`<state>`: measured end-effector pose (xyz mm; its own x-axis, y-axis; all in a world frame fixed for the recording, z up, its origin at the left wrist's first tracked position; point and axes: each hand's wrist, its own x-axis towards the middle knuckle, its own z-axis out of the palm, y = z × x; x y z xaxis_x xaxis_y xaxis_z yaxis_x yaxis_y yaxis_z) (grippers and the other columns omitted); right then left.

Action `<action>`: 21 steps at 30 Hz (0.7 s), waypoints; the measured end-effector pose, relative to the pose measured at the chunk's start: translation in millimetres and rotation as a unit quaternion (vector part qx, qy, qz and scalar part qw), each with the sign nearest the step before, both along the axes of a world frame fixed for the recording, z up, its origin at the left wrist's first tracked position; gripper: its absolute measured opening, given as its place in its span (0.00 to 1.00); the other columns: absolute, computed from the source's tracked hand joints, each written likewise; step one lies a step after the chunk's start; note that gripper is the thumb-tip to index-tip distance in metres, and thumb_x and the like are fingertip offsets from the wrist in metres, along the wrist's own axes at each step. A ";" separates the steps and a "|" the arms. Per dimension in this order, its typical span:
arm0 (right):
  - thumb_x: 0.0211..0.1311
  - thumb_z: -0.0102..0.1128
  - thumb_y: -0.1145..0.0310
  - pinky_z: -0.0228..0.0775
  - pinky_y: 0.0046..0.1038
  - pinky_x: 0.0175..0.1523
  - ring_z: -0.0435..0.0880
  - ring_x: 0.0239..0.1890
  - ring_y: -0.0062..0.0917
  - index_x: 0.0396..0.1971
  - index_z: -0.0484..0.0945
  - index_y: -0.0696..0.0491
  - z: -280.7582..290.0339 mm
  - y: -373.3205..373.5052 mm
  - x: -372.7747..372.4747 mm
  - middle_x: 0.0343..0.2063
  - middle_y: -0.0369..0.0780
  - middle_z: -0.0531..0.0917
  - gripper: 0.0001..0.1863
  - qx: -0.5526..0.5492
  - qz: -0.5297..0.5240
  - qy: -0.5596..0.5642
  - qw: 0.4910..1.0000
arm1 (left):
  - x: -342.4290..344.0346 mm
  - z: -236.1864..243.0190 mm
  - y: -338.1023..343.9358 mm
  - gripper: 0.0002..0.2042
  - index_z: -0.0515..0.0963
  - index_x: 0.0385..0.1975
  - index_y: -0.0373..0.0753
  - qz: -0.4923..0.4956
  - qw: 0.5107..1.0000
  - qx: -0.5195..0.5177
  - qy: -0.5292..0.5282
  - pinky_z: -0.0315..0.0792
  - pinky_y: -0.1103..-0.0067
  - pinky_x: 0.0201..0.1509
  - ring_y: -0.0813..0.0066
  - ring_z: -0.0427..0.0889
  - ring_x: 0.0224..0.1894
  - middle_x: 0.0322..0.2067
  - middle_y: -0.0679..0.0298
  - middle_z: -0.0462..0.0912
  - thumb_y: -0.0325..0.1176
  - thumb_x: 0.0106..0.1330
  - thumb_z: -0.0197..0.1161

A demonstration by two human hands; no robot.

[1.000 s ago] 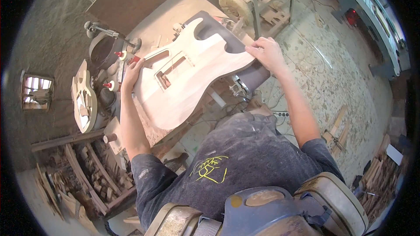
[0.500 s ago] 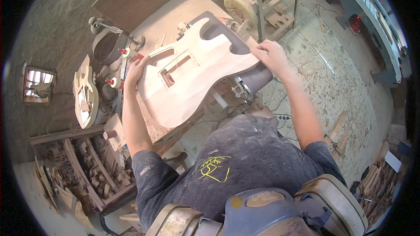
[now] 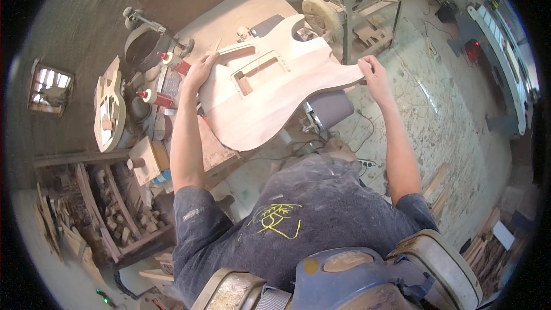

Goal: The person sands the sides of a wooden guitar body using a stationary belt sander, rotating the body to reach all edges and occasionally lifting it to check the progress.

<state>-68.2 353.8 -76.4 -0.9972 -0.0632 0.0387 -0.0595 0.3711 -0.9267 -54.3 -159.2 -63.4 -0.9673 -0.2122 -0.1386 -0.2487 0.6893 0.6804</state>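
Observation:
A pale wooden electric guitar body (image 3: 270, 103) with routed cavities lies across my two hands, tilted over a grey belt sander (image 3: 330, 110). Its left edge, beside the long cavity, is held by my left hand (image 3: 201, 71), with the fingers bent over the rim. My right hand (image 3: 373, 73) is closed on the tip of the long horn at the right. Most of the sander is hidden under the wood; its dark belt shows below the horn and beyond the body's far edge. Whether the wood touches the belt I cannot tell.
Two glue bottles with red tips (image 3: 156, 97) stand left of my left hand. Another guitar body (image 3: 109, 106) hangs at the far left. Offcuts fill a wooden bin (image 3: 143, 247). Behind stands a frame with a round wheel (image 3: 321, 16). Cables cross the dusty floor (image 3: 413, 138).
Both hands have shifted the guitar body rightward and slightly away from me. More of the sander's near end shows, while less shows at its far end. My view has shifted slightly too.

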 end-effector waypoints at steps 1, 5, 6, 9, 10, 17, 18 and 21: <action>0.69 0.55 0.54 0.72 0.28 0.44 0.78 0.39 0.23 0.42 0.77 0.57 -2.0 8.1 -5.1 0.34 0.41 0.80 0.19 -0.059 -0.009 -0.032 0.998 | -4.6 1.3 9.9 0.30 0.75 0.58 0.31 0.007 1.000 0.004 0.002 0.73 0.75 0.52 0.67 0.83 0.45 0.47 0.52 0.84 0.55 0.72 0.51; 0.70 0.54 0.54 0.74 0.28 0.40 0.78 0.37 0.22 0.45 0.75 0.55 -9.7 37.9 -27.3 0.35 0.39 0.79 0.18 0.001 0.017 0.014 1.000 | -30.9 -5.8 36.1 0.29 0.75 0.61 0.42 0.003 0.996 -0.087 0.030 0.65 0.68 0.65 0.49 0.75 0.61 0.57 0.47 0.78 0.57 0.70 0.50; 0.71 0.53 0.53 0.75 0.26 0.37 0.77 0.36 0.20 0.45 0.75 0.53 -1.7 38.7 -25.9 0.35 0.36 0.78 0.17 -0.045 0.017 -0.027 0.999 | -34.8 -15.9 32.7 0.29 0.75 0.61 0.44 -0.003 0.991 -0.123 0.058 0.63 0.68 0.67 0.50 0.72 0.64 0.60 0.47 0.75 0.58 0.70 0.49; 0.71 0.53 0.54 0.76 0.25 0.35 0.77 0.35 0.19 0.46 0.74 0.50 17.9 55.3 -28.3 0.36 0.34 0.76 0.16 -0.083 0.016 -0.079 0.993 | -50.3 -26.3 58.7 0.31 0.71 0.65 0.43 0.004 0.979 -0.188 0.080 0.60 0.68 0.70 0.47 0.68 0.67 0.65 0.45 0.69 0.59 0.71 0.48; 0.70 0.55 0.55 0.77 0.25 0.37 0.78 0.35 0.21 0.47 0.74 0.50 17.4 71.0 -27.8 0.36 0.35 0.76 0.15 -0.083 -0.004 -0.093 0.992 | -55.6 4.0 94.1 0.30 0.70 0.66 0.46 -0.009 0.996 -0.089 0.002 0.56 0.68 0.73 0.48 0.62 0.70 0.68 0.45 0.64 0.59 0.72 0.46; 0.70 0.58 0.59 0.74 0.27 0.41 0.77 0.34 0.20 0.50 0.72 0.50 28.3 133.5 -38.3 0.36 0.36 0.76 0.15 -0.123 0.012 -0.147 0.981 | -84.3 -10.1 160.2 0.29 0.71 0.66 0.55 0.055 0.973 -0.215 0.056 0.50 0.53 0.74 0.45 0.56 0.73 0.72 0.46 0.55 0.61 0.70 0.45; 0.70 0.58 0.60 0.73 0.26 0.41 0.79 0.36 0.22 0.50 0.72 0.50 31.5 141.6 -38.6 0.38 0.37 0.78 0.15 -0.136 0.013 -0.159 0.978 | -88.3 -8.5 169.8 0.30 0.68 0.68 0.57 0.051 0.978 -0.194 0.049 0.46 0.52 0.75 0.39 0.52 0.73 0.72 0.47 0.56 0.63 0.71 0.43; 0.68 0.60 0.61 0.75 0.26 0.41 0.80 0.39 0.23 0.50 0.73 0.53 34.8 170.3 -46.4 0.39 0.38 0.78 0.16 -0.162 0.043 -0.203 0.965 | -106.2 -23.7 180.8 0.30 0.70 0.67 0.57 0.046 0.975 -0.196 0.098 0.44 0.47 0.74 0.39 0.53 0.73 0.73 0.48 0.55 0.62 0.70 0.43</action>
<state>-114.6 524.0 -41.6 -0.9263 -0.1959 -0.3219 0.3145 0.0687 -0.9468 -160.5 21.6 -87.1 -0.9415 -0.2989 0.1559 -0.2136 0.8867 0.4100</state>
